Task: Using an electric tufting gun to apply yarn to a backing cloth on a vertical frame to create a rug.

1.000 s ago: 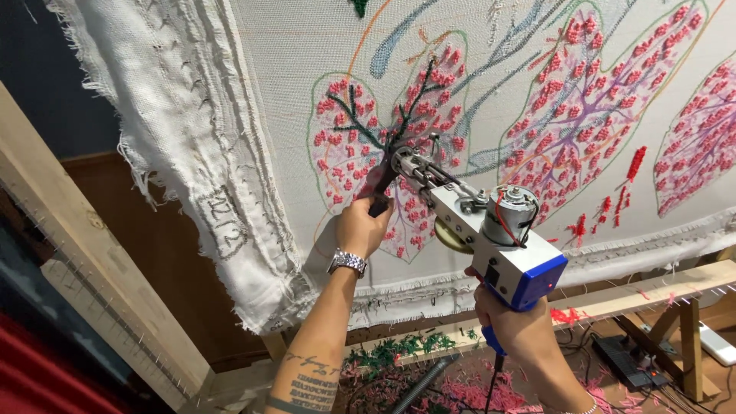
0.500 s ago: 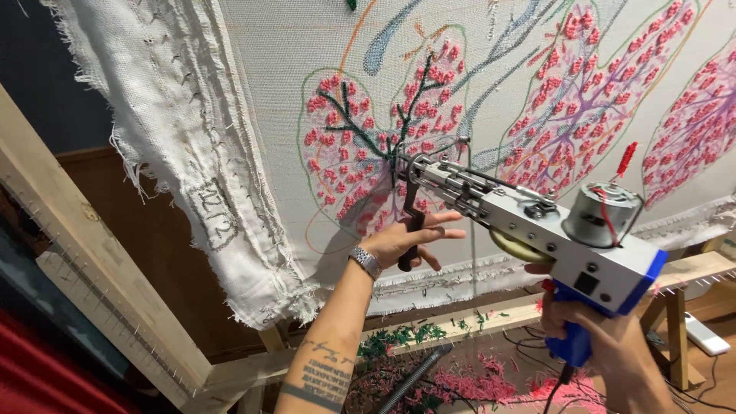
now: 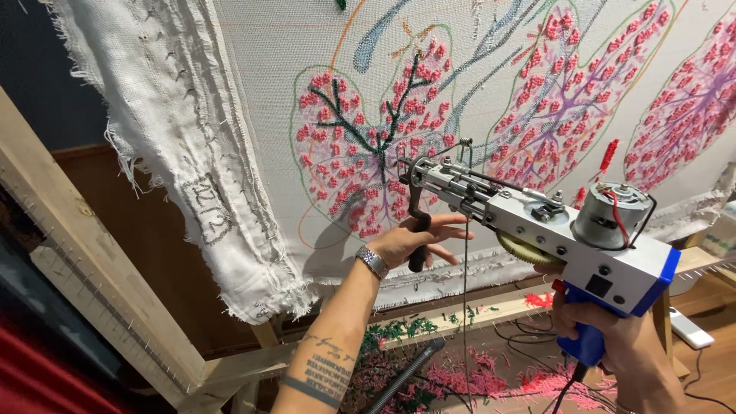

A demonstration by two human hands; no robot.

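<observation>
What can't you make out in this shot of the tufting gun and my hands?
- Head view: the right hand is partly hidden by the tufting gun body, and its wrist is cut off by the bottom edge.
- The gun's needle tip is too small to tell whether it touches the cloth.
- The left hand covers part of the black front handle.

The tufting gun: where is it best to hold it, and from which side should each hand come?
Hold the tufting gun at two points. The right hand wraps the blue rear grip from below, since it hangs under the heavy motor end. The left hand takes the black front handle from underneath, as it projects downward near the needle.
</observation>
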